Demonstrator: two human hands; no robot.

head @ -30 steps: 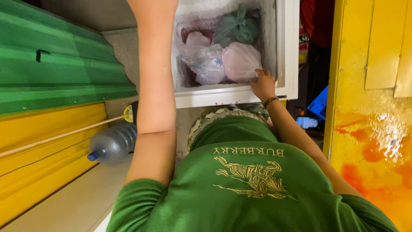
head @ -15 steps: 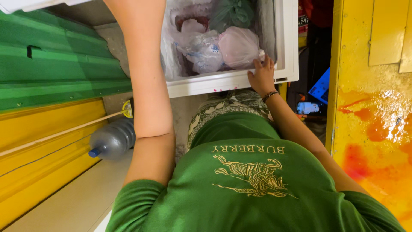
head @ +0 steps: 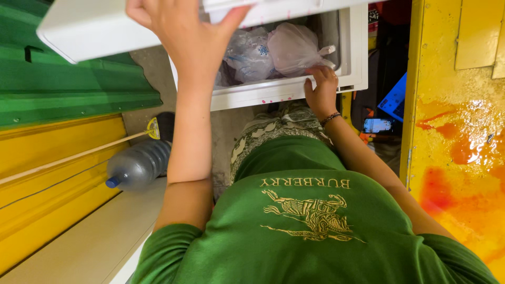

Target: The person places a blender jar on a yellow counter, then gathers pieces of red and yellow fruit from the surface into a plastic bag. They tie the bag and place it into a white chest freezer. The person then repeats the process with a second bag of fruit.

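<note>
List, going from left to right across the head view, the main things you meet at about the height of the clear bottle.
Yellow panel → clear bottle with a blue cap → left forearm → right forearm → yellow wall with orange stains.

The person wore a bright green short-sleeved T-shirt (head: 315, 236), its fabric smooth and plain apart from gold-coloured decoration across the chest: a line of block lettering, and under it an embroidered-looking emblem (head: 310, 213) of a rider on a horse. The sleeves ended above the elbows, leaving both forearms bare. Below the shirt showed a garment (head: 279, 129) in a pale, cream-and-dark woven or printed pattern with scrolling motifs. On the right wrist sat a thin dark bracelet (head: 330, 119) with small beads or links. Both hands were bare, with no gloves or rings that could be made out.
</note>
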